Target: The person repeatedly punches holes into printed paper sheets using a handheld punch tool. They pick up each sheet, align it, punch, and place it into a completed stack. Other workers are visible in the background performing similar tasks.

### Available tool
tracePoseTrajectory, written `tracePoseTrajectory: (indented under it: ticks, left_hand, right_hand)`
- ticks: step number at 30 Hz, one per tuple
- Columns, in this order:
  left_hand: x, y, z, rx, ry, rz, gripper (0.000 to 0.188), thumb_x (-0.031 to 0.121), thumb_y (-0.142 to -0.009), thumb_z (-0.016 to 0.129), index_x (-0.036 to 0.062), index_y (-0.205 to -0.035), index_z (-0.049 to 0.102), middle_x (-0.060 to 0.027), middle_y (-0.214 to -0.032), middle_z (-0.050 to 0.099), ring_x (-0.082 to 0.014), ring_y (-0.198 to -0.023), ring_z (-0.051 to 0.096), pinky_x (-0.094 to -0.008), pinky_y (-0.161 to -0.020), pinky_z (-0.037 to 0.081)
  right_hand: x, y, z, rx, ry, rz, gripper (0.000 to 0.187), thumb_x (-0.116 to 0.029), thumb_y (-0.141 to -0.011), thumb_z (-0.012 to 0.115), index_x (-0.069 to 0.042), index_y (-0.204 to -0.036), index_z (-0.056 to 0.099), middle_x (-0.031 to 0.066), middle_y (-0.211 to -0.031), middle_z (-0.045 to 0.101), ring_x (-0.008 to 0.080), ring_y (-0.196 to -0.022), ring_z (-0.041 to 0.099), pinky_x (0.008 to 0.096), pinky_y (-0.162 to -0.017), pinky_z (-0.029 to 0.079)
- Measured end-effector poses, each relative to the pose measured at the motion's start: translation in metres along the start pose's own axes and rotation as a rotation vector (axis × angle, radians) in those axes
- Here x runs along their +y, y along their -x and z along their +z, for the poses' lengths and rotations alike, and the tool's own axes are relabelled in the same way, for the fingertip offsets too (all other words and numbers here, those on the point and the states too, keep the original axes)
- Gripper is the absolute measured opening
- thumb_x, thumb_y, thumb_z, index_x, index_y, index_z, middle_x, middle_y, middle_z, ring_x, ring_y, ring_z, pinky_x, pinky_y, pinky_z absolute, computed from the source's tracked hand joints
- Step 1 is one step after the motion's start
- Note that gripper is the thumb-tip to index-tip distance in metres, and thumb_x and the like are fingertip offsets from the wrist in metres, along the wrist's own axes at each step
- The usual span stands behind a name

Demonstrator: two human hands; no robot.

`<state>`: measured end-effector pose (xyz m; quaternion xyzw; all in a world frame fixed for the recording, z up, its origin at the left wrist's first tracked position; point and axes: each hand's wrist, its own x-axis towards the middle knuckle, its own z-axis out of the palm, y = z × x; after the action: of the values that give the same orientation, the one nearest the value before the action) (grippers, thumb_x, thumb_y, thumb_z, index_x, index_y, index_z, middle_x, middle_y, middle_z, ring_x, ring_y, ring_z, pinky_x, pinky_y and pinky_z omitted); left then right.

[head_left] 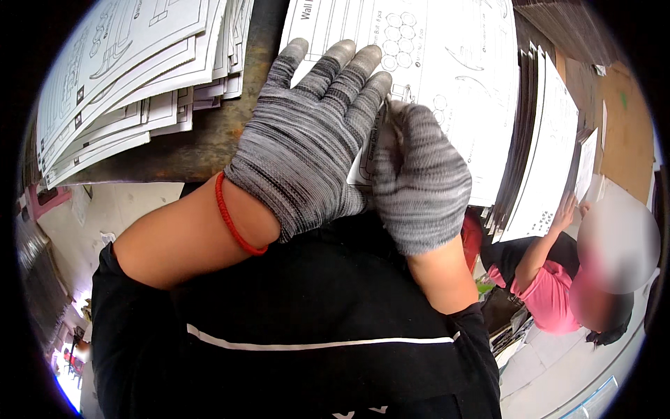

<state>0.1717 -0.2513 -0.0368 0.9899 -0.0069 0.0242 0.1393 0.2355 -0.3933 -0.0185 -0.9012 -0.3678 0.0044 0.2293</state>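
Observation:
A white printed sheet (481, 91) with line drawings lies on the table in front of me. My left hand (300, 146), in a grey striped knit glove, rests flat on its near left part with the fingers spread. Beside it, my right hand (422, 174) wears a matching glove and is closed, thumb and fingers pressed together near the left index finger. A small dark edge shows at the right fingertips, but what they hold, if anything, is hidden.
Stacked printed sheets (139, 77) overhang the dark table's edge (188, 150) on the left. Another stack (541, 146) stands to the right, near brown cardboard (624, 133). A person in a pink top (551, 297) is at the far right, one hand by the papers.

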Motion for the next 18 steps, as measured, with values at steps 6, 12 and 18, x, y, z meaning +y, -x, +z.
tracePoseTrajectory:
  ticks: [6, 12, 18]
  left_hand:
    - [0.002, 0.000, 0.005, 0.024, -0.002, -0.004, 0.103, 0.062, -0.066, 0.071, 0.0072, -0.146, 0.036, -0.0184, -0.153, 0.033, -0.0329, -0.143, 0.028, -0.0497, -0.120, 0.012]
    - [-0.001, 0.005, 0.001, 0.046, 0.059, 0.052, 0.103, 0.061, -0.067, 0.072, 0.0069, -0.146, 0.036, -0.0183, -0.151, 0.035, -0.0334, -0.143, 0.028, -0.0472, -0.120, 0.012]
    - [-0.017, 0.061, -0.011, 0.444, 0.966, -0.215, 0.056, 0.010, -0.072, 0.079, 0.0048, -0.121, 0.054, -0.0078, -0.104, 0.056, -0.0159, -0.096, 0.059, -0.0273, -0.078, 0.051]
  right_hand:
    - [0.005, 0.048, -0.010, -0.056, -0.037, -0.100, 0.023, -0.008, -0.087, 0.062, 0.001, -0.108, 0.061, 0.0182, -0.084, 0.068, 0.0337, -0.074, 0.068, 0.0404, -0.068, 0.056]
    - [0.006, 0.054, -0.018, -0.088, -0.194, 0.028, 0.020, -0.011, -0.087, 0.064, -0.003, -0.106, 0.064, 0.0157, -0.087, 0.069, 0.0297, -0.076, 0.069, 0.0381, -0.071, 0.056]
    - [0.063, 0.064, -0.029, 0.355, -0.213, 0.161, 0.027, -0.003, -0.081, 0.072, -0.007, -0.106, 0.064, 0.0187, -0.123, 0.055, 0.0320, -0.112, 0.059, 0.0373, -0.088, 0.053]
